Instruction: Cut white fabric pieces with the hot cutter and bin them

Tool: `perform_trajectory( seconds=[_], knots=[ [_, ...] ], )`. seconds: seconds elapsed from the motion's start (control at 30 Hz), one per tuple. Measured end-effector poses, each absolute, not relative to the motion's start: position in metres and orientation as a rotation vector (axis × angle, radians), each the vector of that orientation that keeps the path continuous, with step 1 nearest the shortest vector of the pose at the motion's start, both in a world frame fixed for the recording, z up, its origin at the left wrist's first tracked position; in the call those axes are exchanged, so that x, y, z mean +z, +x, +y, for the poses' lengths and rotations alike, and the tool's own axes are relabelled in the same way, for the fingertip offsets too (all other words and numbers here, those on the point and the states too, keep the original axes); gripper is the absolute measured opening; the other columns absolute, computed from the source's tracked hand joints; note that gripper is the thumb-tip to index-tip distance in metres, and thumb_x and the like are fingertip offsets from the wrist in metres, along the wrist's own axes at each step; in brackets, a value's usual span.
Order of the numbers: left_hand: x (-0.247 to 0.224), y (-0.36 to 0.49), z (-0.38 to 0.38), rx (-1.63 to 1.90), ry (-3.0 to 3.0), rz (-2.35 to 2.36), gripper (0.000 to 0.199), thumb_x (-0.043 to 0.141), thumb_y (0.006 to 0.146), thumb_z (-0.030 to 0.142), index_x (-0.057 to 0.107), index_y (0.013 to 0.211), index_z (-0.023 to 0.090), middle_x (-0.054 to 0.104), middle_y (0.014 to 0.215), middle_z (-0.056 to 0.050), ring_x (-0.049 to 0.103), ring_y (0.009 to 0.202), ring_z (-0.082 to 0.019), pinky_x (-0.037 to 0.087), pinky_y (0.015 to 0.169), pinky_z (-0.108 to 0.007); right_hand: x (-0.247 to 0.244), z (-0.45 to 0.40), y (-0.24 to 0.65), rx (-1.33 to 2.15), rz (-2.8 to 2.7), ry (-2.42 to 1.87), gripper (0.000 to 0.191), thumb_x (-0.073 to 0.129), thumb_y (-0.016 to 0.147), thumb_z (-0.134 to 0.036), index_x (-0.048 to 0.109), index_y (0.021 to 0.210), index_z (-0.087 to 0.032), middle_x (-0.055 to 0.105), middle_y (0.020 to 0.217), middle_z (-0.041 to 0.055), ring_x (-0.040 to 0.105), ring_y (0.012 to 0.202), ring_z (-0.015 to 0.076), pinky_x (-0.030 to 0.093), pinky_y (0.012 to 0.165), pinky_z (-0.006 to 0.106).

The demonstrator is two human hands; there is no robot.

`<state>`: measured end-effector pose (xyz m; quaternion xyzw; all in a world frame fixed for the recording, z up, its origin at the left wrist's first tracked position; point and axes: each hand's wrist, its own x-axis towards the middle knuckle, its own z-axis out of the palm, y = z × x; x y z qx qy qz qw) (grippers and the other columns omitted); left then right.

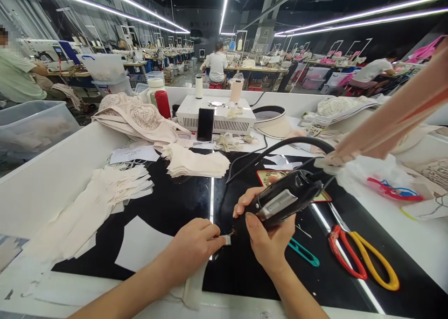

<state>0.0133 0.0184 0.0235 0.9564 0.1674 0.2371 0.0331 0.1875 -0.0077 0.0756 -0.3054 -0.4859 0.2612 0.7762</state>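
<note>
My right hand (pixel 271 239) is wrapped round a black handheld tool (pixel 280 202) with a silver lever, its thick black cord running up behind it. The tool's tip points down and left. Close to that tip, my left hand (pixel 199 242) pinches a small whitish piece (pixel 227 239) between thumb and fingers. Both hands are over the black mat (pixel 168 197). A white flat sheet (pixel 143 244) lies partly behind my left forearm. Cream fabric pieces form one stack (pixel 198 162) beyond my hands and a longer row (pixel 91 207) at the left.
Red-and-yellow-handled scissors (pixel 364 258) and a teal tool (pixel 304 253) lie on the right. At the back stand a white box (pixel 217 114), a phone (pixel 205 124) and a red bottle (pixel 162 104). Peach fabric (pixel 395 109) hangs at upper right. People sit at machines beyond.
</note>
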Motion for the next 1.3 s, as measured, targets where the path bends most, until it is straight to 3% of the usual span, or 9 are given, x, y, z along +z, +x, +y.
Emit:
perform_trajectory(
  seconds=[0.3, 0.63, 0.73, 1.0, 1.2, 1.3],
  knots=[
    [0.0218, 0.0055, 0.0198, 0.599, 2.982, 0.581, 0.018, 0.053, 0.103, 0.006, 0.064, 0.112, 0.017, 0.065, 0.091, -0.002, 0.06, 0.078, -0.02, 0.05, 0.067, -0.033, 0.0802, -0.006, 0.186, 0.567, -1.071, -0.659, 0.02, 0.076, 0.089, -0.021, 0.063, 0.103, -0.024, 0.064, 0.091, -0.0011, 0.062, 0.066, 0.0105, 0.058, 0.054, 0.024],
    [0.0248, 0.0044, 0.0164, 0.455, 2.996, 0.688, 0.027, 0.054, 0.099, 0.001, 0.062, 0.118, 0.018, 0.063, 0.089, -0.001, 0.057, 0.073, -0.02, 0.045, 0.066, -0.033, 0.078, -0.007, 0.1864, 0.575, -1.069, -0.65, 0.034, 0.077, 0.091, -0.022, 0.058, 0.118, -0.027, 0.065, 0.092, -0.0014, 0.064, 0.068, 0.011, 0.059, 0.057, 0.025],
    [0.0278, 0.0053, 0.0152, 0.414, 2.988, 0.683, 0.031, 0.055, 0.099, 0.0, 0.059, 0.125, 0.018, 0.064, 0.09, 0.0, 0.058, 0.074, -0.019, 0.043, 0.067, -0.033, 0.0783, -0.0068, 0.186, 0.571, -1.065, -0.65, 0.031, 0.077, 0.09, -0.024, 0.058, 0.114, -0.027, 0.066, 0.092, -0.0014, 0.064, 0.068, 0.0105, 0.059, 0.057, 0.024],
    [0.0257, 0.0072, 0.015, 0.529, 2.995, 0.643, 0.021, 0.048, 0.106, 0.007, 0.063, 0.11, 0.021, 0.062, 0.086, 0.0, 0.053, 0.071, -0.02, 0.038, 0.064, -0.033, 0.0795, -0.0061, 0.1852, 0.55, -1.061, -0.668, 0.027, 0.078, 0.091, -0.028, 0.056, 0.107, -0.027, 0.065, 0.09, -0.0017, 0.063, 0.065, 0.0102, 0.059, 0.055, 0.024],
    [0.0239, 0.0074, 0.0168, 0.644, 2.949, 0.565, 0.024, 0.044, 0.11, 0.01, 0.065, 0.117, 0.019, 0.07, 0.098, -0.001, 0.059, 0.081, -0.019, 0.045, 0.07, -0.033, 0.0793, -0.0059, 0.1846, 0.561, -1.038, -0.656, 0.022, 0.078, 0.09, -0.025, 0.059, 0.102, -0.025, 0.066, 0.088, -0.0021, 0.064, 0.067, 0.0087, 0.06, 0.058, 0.022],
    [0.0226, 0.007, 0.018, 0.676, 2.902, 0.513, 0.024, 0.045, 0.111, 0.01, 0.065, 0.12, 0.019, 0.073, 0.109, -0.002, 0.063, 0.093, -0.019, 0.05, 0.078, -0.033, 0.08, -0.0056, 0.1832, 0.562, -1.013, -0.651, 0.031, 0.079, 0.089, -0.025, 0.058, 0.112, -0.027, 0.067, 0.089, -0.0028, 0.065, 0.067, 0.0094, 0.06, 0.058, 0.022]
  ],
)
